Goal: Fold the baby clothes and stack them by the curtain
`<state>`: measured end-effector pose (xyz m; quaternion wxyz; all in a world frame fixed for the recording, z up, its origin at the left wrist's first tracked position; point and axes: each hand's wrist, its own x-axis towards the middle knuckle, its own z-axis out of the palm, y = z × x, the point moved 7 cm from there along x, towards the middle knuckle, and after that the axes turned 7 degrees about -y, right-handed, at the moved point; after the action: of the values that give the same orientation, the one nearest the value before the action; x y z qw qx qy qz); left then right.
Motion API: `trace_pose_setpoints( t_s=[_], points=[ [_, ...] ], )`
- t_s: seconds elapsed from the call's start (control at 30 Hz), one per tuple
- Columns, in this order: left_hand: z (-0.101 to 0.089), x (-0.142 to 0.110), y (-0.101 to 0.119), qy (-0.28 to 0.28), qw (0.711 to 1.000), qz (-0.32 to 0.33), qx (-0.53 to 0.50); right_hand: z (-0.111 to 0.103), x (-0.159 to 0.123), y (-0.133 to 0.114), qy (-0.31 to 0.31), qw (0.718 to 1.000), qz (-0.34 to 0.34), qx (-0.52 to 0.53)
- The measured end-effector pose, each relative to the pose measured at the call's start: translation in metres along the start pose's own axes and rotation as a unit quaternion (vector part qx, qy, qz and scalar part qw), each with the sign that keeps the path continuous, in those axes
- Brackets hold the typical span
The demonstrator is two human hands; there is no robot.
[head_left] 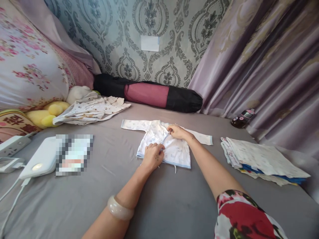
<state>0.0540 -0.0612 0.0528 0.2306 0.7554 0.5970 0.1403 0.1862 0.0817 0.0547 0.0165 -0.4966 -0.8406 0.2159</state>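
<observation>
A small white baby shirt (pixel 174 152) with pale blue trim lies spread on the grey sheet, sleeves stretched out to both sides. Thin white ties hang from its lower hem. My left hand (pixel 152 155), below a pale bangle on the wrist, is closed with its fingertips pinching the front of the shirt near the middle. Higher up, near the neckline, my right hand (pixel 177 131) is closed on the shirt's front edge. The fabric between the fingertips is mostly hidden by the hands.
To the right sits a stack of folded clothes (pixel 264 159), with a dark bottle (pixel 243 119) behind it. Crumpled patterned clothing (pixel 92 111) and plush toys (pixel 47 114) lie at left. A white power bank (pixel 42 157) with cables is nearer. A black and maroon bag (pixel 147 94) lines the wall.
</observation>
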Motion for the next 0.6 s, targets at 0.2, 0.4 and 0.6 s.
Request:
trace_pose_setpoints(
  t_s=[0.2,0.4,0.6],
  points=[
    [-0.001,0.000,0.000,0.002,1.000,0.004,-0.004,0.000,-0.009,-0.011,0.004,0.996,0.028,-0.089],
    [-0.001,-0.001,0.001,-0.004,1.000,0.005,-0.003,-0.003,-0.023,-0.017,0.058,0.990,0.093,-0.092],
    [-0.001,-0.003,0.002,0.002,1.000,0.006,0.025,0.010,-0.025,-0.025,0.183,0.964,0.181,-0.065]
  ],
)
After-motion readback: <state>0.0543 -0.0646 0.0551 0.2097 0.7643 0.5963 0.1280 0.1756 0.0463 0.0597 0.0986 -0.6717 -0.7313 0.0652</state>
